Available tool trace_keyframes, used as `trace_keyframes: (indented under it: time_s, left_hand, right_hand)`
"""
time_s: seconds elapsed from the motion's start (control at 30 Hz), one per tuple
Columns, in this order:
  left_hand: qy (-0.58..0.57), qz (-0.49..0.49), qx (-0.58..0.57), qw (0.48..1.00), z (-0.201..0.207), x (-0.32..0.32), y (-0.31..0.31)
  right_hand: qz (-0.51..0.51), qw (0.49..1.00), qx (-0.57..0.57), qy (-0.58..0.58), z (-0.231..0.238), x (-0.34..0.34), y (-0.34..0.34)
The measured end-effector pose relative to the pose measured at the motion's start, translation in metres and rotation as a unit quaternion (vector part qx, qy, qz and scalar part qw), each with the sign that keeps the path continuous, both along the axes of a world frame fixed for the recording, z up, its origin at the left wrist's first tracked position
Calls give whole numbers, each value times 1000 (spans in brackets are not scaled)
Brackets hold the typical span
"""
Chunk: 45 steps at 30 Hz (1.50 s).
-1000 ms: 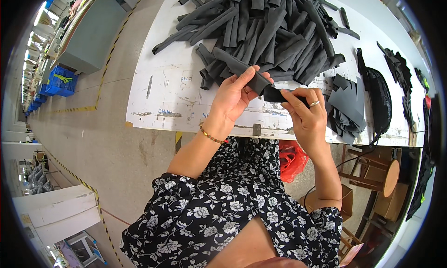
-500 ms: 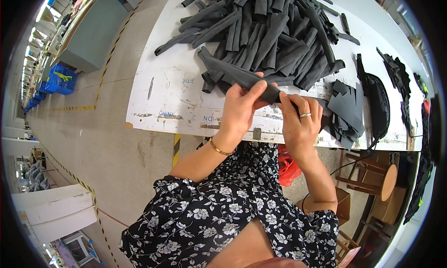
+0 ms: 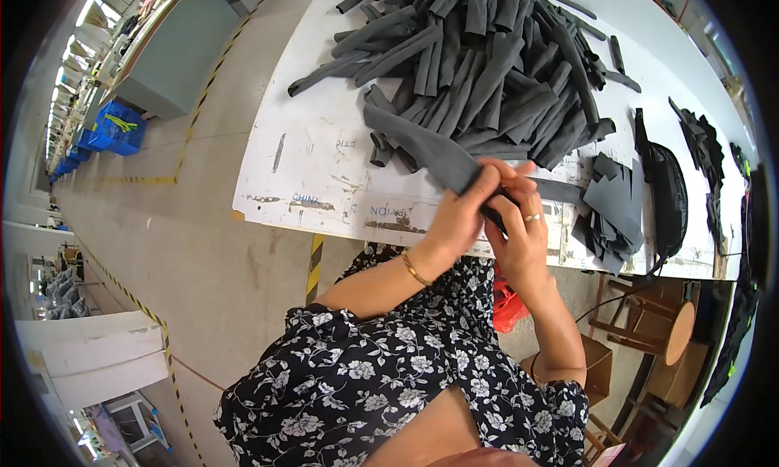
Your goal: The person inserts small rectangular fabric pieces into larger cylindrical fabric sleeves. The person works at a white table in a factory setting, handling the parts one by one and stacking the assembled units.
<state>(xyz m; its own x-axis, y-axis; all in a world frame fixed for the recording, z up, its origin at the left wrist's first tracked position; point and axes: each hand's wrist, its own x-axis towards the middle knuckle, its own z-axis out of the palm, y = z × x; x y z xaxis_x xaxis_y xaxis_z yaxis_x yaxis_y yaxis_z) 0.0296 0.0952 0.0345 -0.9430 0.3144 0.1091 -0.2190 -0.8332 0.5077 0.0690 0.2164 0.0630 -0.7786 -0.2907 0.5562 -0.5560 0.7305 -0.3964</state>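
Observation:
A dark grey fabric tube (image 3: 418, 145) slants from the pile down to my hands, near the table's front edge. My left hand (image 3: 469, 211) is closed round its lower end, thumb on top. Close beside it, the fingers of my right hand (image 3: 521, 238) pinch the tube's dark end; a ring shows on one finger. The very tip is partly hidden between the two hands. Beyond them lies a large heap of similar grey fabric tubes (image 3: 495, 69). To the right of my right hand is a loose stack of flat dark grey pieces (image 3: 614, 207).
The white table (image 3: 268, 183) has worn, scraped patches. A black mesh pouch (image 3: 667, 195) and dark fabric strips (image 3: 704, 159) lie at its right. Below stand a wooden stool (image 3: 678, 333) and a red plastic bag (image 3: 509, 306). Blue crates (image 3: 118, 130) stand across the floor at left.
My hands have moved slightly right and nearer to me, with the tube. The left hand has slid to its lower end, close against the right. The whole view has shifted a little.

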Motion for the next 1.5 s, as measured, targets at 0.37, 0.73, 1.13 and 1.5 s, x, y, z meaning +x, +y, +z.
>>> trace_keyframes:
  time_s: [0.37, 0.73, 1.13, 1.5]
  left_hand:
    - [-38, -15, 26, 999, -8, 6, 0]
    - [-7, 95, 54, 994, 12, 6, -10]
    - [-32, 70, 21, 997, 5, 12, -6]
    - [41, 233, -137, 962, -10, -3, -80]
  right_hand:
    - [34, 999, -11, -36, 0, -3, 4]
    - [105, 993, 14, 57, 17, -9, 9]
    - [100, 994, -2, 36, 3, -14, 11]
    - [57, 997, -8, 55, 12, -11, 23]
